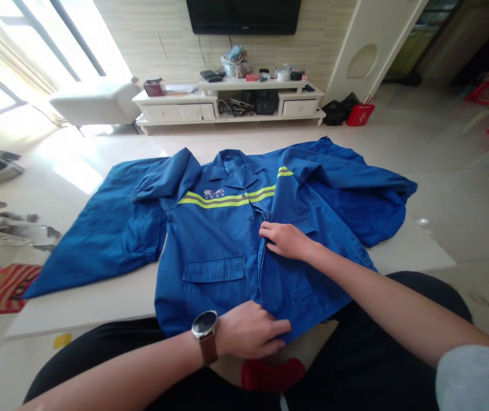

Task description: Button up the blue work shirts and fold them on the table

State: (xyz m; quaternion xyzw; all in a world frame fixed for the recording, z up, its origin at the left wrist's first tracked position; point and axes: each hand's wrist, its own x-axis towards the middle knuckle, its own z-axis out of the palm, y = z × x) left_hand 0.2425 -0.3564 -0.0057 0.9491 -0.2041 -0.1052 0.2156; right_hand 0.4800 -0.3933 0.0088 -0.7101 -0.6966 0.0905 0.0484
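A blue work jacket point(214, 240) with a yellow-and-grey reflective stripe lies front side up, its collar pointing away from me. My right hand point(286, 238) is closed on the edge of the jacket's front opening, below the stripe, and the placket there is lifted a little. At the bottom hem my left hand point(253, 330), with a watch on its wrist, is closed on the cloth near the front opening. Several buttons run down the front. The left fingertips are partly hidden from view.
More blue clothing point(107, 222) lies left of the jacket, and another blue garment point(356, 200) lies to its right. All rest on a low white table point(85, 308). Beyond stands a white TV cabinet point(176, 108). A striped red bag point(4, 288) sits at left.
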